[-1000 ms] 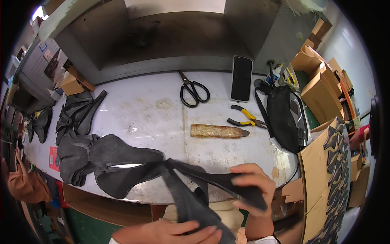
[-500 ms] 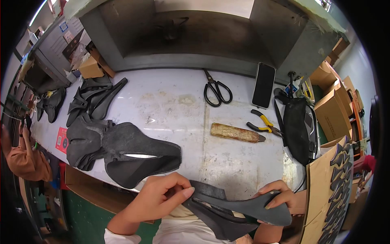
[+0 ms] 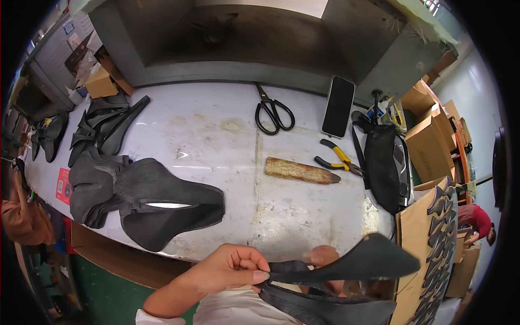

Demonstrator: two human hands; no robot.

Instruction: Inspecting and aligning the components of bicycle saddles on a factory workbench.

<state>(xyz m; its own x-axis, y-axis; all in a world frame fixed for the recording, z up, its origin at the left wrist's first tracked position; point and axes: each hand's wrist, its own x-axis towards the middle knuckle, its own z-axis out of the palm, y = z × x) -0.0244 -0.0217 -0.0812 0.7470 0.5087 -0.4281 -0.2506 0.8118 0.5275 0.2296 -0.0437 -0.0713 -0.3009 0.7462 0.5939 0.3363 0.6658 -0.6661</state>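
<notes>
Near the bench's front edge is a dark grey, flexible sheet piece (image 3: 346,264) with two long wings joined at a narrow end. The wings are spread apart, and their right ends are blurred. My left hand (image 3: 230,268) pinches the narrow end between thumb and fingers. Behind the upper wing is my right hand (image 3: 323,257), blurred and mostly covered, so its grip does not show. To the left lies a similar black piece (image 3: 173,181) with a slit along its middle, against a stack of folded black pieces (image 3: 93,187).
On the white bench (image 3: 216,146) lie black-handled scissors (image 3: 273,116), a phone (image 3: 338,105), yellow-black pliers (image 3: 342,157), a worn, tape-wrapped tool (image 3: 298,170) and a black pouch (image 3: 381,168). More black pieces (image 3: 108,127) sit far left. A grey metal housing (image 3: 233,70) bounds the back; cardboard (image 3: 409,244) stands right.
The piece's wings have swung to the right and opened apart. My right hand has left the upper wing's rounded end and moved left behind it. My left hand keeps its pinch.
</notes>
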